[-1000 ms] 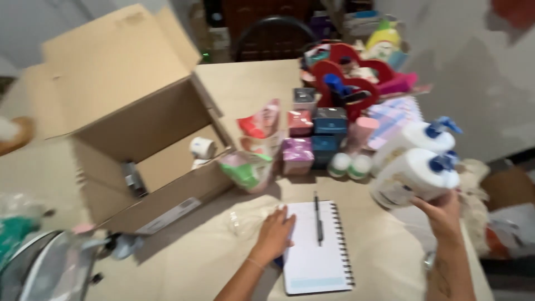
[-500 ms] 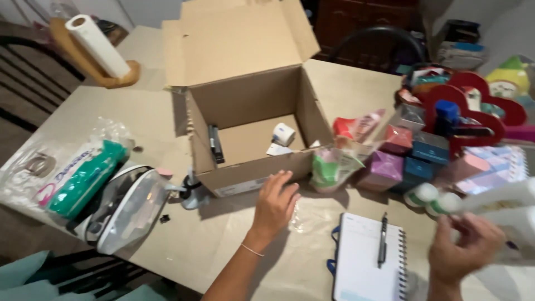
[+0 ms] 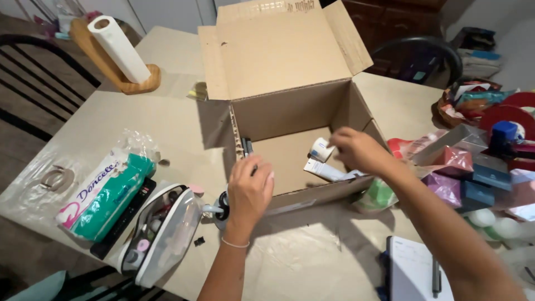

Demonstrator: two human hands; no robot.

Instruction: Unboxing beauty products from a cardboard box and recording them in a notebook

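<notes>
An open cardboard box point(image 3: 290, 111) stands in the middle of the table with its flaps up. My left hand point(image 3: 249, 192) grips the top edge of the box's front wall near its left corner. My right hand point(image 3: 359, 150) reaches in over the right wall, empty, with its fingertips beside a small white jar point(image 3: 321, 149). A white tube point(image 3: 326, 170) lies on the box floor under that hand. A black stick-shaped item point(image 3: 246, 147) leans in the box's left corner.
Left of the box are a paper towel roll point(image 3: 117, 47) on a wooden holder, a green and white package point(image 3: 103, 192) and a clear pouch point(image 3: 161, 234). To the right are small coloured boxes point(image 3: 462, 173), a red heart-shaped holder point(image 3: 510, 120) and a notebook point(image 3: 415, 270) with a pen.
My right hand no longer holds the white pump bottle and has moved left into the box. My left hand went from the table to the box's front wall. The view shifted left.
</notes>
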